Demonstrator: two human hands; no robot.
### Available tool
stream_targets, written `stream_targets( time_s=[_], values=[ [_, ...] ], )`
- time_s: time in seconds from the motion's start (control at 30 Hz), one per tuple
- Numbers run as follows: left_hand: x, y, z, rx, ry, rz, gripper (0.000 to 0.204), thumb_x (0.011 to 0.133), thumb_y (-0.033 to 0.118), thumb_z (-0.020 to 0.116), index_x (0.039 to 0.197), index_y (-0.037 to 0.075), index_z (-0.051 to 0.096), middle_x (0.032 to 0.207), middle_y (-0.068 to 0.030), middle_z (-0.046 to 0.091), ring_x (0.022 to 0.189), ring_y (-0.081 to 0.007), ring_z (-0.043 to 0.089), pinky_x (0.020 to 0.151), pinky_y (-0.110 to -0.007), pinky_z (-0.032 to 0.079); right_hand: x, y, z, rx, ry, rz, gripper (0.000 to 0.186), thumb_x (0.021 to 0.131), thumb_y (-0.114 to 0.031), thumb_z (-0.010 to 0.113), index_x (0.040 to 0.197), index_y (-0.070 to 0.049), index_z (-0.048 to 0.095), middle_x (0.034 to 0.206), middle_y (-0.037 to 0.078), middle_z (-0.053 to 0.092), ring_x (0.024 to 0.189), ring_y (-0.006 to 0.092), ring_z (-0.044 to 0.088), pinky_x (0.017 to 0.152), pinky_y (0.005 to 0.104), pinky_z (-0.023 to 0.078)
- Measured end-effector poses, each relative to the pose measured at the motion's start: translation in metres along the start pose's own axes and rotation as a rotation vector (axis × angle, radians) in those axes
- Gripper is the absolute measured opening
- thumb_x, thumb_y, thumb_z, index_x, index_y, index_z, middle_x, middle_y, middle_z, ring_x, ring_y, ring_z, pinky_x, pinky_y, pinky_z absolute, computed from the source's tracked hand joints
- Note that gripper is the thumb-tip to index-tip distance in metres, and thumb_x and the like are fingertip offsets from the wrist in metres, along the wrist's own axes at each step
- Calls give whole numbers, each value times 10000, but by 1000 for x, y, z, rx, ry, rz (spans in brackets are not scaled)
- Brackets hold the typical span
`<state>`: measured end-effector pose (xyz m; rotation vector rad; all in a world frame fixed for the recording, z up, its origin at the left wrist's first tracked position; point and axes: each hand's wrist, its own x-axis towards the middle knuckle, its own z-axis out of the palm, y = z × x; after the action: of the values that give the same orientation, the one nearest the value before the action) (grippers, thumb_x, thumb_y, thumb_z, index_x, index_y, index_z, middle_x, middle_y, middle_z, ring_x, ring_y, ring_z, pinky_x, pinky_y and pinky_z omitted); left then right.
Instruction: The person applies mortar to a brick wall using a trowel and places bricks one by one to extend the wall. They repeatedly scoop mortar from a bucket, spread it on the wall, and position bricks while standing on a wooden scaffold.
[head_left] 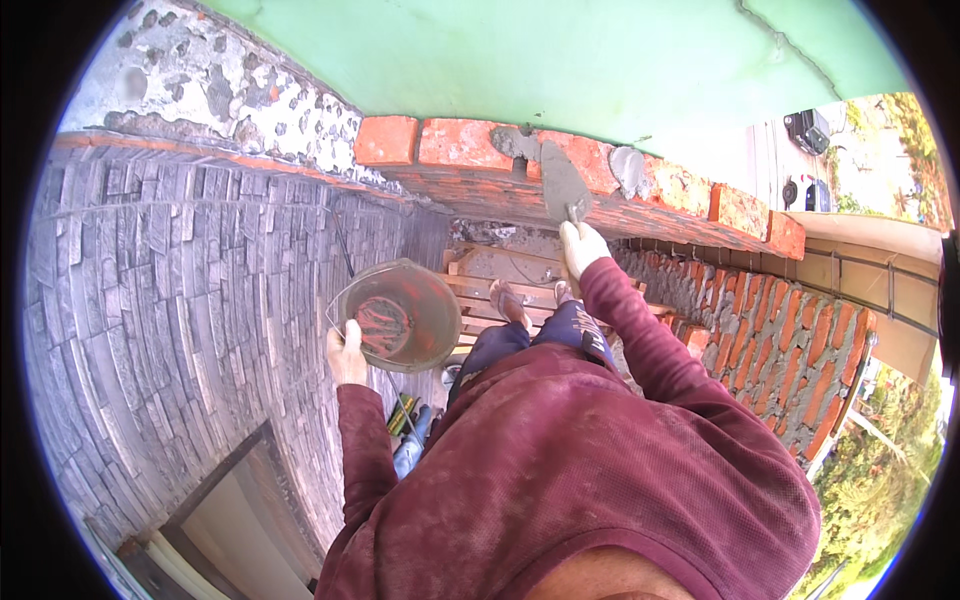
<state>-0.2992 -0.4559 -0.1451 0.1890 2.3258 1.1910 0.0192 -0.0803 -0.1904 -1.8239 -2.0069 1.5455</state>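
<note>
My left hand (346,352), in a pale glove, is closed at the side of a bucket (434,290) and holds it tilted by its wire handle or rim; which of the two is hard to tell. Reddish streaks and grey smears coat the bucket's inside. My gloved right hand (582,248) grips a trowel (562,183), its mortar-covered blade pointing away from me over the edge of the brick course (462,143). One dab of grey mortar (628,170) sits on the bricks to the right of the blade, and another patch (514,142) lies to its left.
A green wall (560,60) rises behind the bricks. Grey stone cladding (180,270) covers the left side, with an opening (235,530) low down. I stand on wooden planks (480,290), high above ground. On the right is a rough brick wall (780,350); vehicles (808,132) show far below.
</note>
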Motion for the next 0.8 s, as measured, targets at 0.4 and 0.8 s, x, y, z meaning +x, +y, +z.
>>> stream_targets(
  time_s=[0.4, 0.8],
  values=[
    [25, 21, 12, -19, -144, 6, 332, 1006, 339, 731, 986, 16, 661, 902, 1, 631, 815, -96, 535, 736, -286, 455, 47, -63, -9, -90, -88, 23, 552, 1053, -427, 445, 1184, 48, 694, 1013, 304, 743, 923, 413, 756, 909, 495, 587],
    [28, 17, 4, -208, -64, 39, 309, 1043, 331, 700, 1045, 26, 650, 975, -20, 636, 876, -102, 555, 805, -291, 474, -11, -20, 19, 952, -210, 410, 584, 1048, -628, 489, 1175, -65, 576, 703, 19, 523, 469, 183, 479, 447, 390, 426]
  ],
)
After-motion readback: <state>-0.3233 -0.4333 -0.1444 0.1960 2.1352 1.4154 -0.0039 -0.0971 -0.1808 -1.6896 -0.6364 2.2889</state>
